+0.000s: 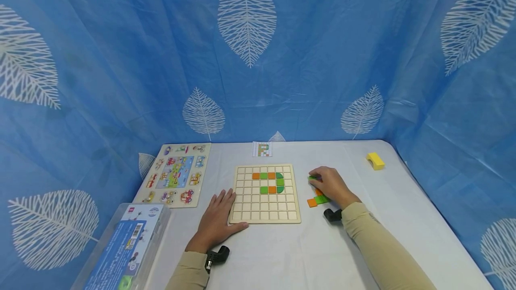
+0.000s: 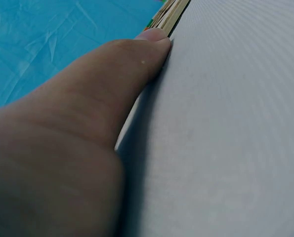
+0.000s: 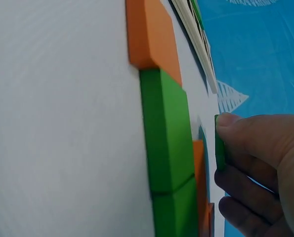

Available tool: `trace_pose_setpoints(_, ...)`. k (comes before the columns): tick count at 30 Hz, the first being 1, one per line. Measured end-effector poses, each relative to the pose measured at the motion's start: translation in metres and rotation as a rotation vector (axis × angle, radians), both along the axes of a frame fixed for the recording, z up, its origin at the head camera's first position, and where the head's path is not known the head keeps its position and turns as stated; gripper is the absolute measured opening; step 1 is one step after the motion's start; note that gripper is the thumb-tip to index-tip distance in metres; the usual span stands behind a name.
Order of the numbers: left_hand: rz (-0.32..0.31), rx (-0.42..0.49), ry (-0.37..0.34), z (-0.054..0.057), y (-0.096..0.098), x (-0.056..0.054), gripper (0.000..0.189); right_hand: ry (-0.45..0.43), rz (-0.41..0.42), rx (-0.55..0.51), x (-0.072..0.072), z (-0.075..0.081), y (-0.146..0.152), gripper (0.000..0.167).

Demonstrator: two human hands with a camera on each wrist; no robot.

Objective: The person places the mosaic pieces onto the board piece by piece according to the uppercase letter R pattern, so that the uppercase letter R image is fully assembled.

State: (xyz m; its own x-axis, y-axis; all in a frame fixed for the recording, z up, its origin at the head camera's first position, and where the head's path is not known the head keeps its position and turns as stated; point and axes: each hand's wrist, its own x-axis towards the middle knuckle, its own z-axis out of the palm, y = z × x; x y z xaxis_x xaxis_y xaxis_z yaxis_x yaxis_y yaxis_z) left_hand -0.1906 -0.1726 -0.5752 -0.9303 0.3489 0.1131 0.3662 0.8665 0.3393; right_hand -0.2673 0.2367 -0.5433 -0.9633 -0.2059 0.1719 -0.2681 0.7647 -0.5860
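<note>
A wooden grid board (image 1: 264, 216) lies mid-table, with orange and green tiles (image 1: 264, 176) set in its upper right cells. My left hand (image 1: 217, 216) rests spread at the board's left edge, its thumb along the near-left corner. In the left wrist view the thumb (image 2: 132, 54) touches the board's side. My right hand (image 1: 332, 185) pinches a green tile (image 3: 220, 143) between thumb and fingers, to the right of the board. Below that hand lie loose tiles, a green one (image 3: 169, 133) and an orange one (image 3: 154, 37) among them.
A small printed pattern card (image 1: 262, 149) lies behind the board. At the left are a picture puzzle board (image 1: 193, 200) and a clear plastic box (image 1: 155, 240) with a blue label. A yellow arch block (image 1: 376, 161) sits at the far right. Blue curtain surrounds the white table.
</note>
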Motion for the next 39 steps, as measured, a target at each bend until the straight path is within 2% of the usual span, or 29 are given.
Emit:
trace_pose_setpoints(12, -0.008, -0.001, 0.008, 0.001, 0.001, -0.001, 0.112, -0.011, -0.006, -0.011, -0.001, 0.004, -0.018, 0.029)
trace_pose_setpoints(26, -0.005, -0.024, -0.014, 0.001, 0.000, -0.001, 0.114, 0.032, 0.046, -0.046, -0.005, 0.006, -0.047, 0.029)
trace_pose_setpoints(29, -0.008, -0.018, 0.001, 0.002, 0.000, -0.001, 0.113, 0.024, 0.056, -0.057, -0.005, 0.007, -0.055, 0.029)
trace_pose_setpoints(39, 0.002, -0.020, -0.026, 0.004, 0.000, 0.001, 0.113, 0.015, 0.122, -0.105, -0.006, 0.008, -0.074, 0.027)
